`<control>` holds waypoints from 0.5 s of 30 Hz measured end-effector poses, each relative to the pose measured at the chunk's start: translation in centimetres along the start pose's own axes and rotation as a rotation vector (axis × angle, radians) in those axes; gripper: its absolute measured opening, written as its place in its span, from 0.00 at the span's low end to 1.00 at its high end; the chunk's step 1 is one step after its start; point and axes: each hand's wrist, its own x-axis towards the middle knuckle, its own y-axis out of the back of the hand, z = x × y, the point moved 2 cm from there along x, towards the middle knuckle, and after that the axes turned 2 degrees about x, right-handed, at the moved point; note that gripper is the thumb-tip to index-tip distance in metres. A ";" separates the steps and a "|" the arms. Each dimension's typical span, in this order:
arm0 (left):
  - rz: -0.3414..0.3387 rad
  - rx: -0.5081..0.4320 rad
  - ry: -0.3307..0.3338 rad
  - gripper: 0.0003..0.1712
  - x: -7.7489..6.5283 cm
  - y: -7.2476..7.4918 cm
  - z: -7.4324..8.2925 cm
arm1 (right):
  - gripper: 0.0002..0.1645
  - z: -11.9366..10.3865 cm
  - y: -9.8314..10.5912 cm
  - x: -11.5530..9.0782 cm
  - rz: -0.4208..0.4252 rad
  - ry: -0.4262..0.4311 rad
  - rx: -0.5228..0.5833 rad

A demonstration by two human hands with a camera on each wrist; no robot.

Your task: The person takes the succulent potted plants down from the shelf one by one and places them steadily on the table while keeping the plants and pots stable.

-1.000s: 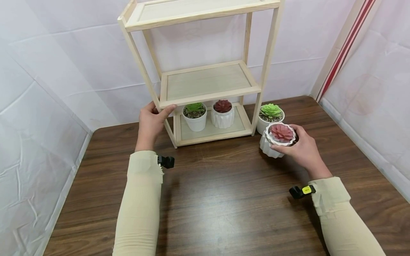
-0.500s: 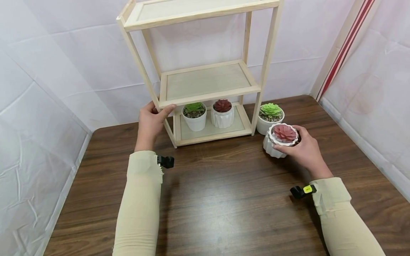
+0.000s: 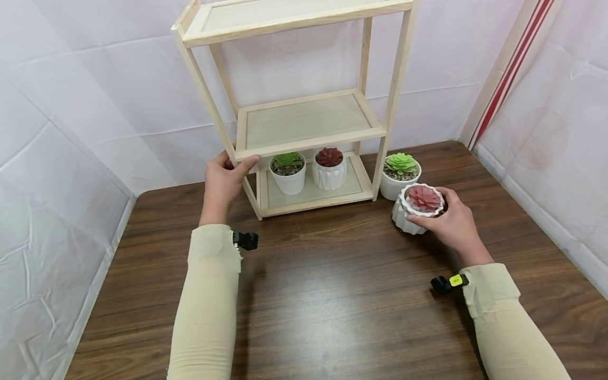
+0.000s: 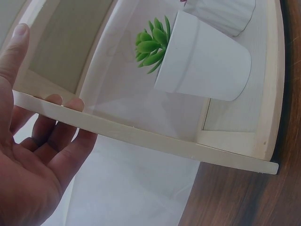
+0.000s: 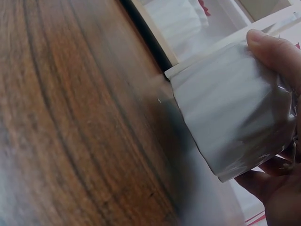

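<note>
My left hand [image 3: 223, 182] grips the left front post of a pale wooden shelf rack [image 3: 311, 145], its thumb lying at the corner of the middle shelf. In the left wrist view the fingers [image 4: 77, 146] curl around the post [image 4: 141, 136]. With thumb and fingers my right hand [image 3: 451, 224] holds a white fluted pot with a red succulent [image 3: 409, 216], right of the rack and low over the table. The right wrist view shows the thumb [image 5: 275, 49] along the side of this fluted pot [image 5: 230, 108]. Just behind it stands a smooth white pot with a green succulent [image 3: 401, 177].
On the bottom shelf sit a white pot with a green succulent [image 3: 290, 179] and a fluted pot with a dark red succulent [image 3: 330, 171]. The rack stands on a dark wooden table [image 3: 309, 295]. White sheeting [image 3: 85, 95] hangs behind and on both sides.
My right hand has shifted slightly to the right with the fluted pot, showing more of the green succulent pot behind. The left hand keeps its grip on the rack.
</note>
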 end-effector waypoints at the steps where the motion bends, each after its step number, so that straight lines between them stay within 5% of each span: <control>1: 0.001 -0.001 -0.002 0.41 0.0 0.0 0.0 | 0.63 0.0 0.0 0.0 0.001 0.000 0.000; 15: -0.011 -0.018 -0.012 0.41 -0.1 0.1 0.0 | 0.63 1.0 -0.4 0.2 0.022 -0.019 0.021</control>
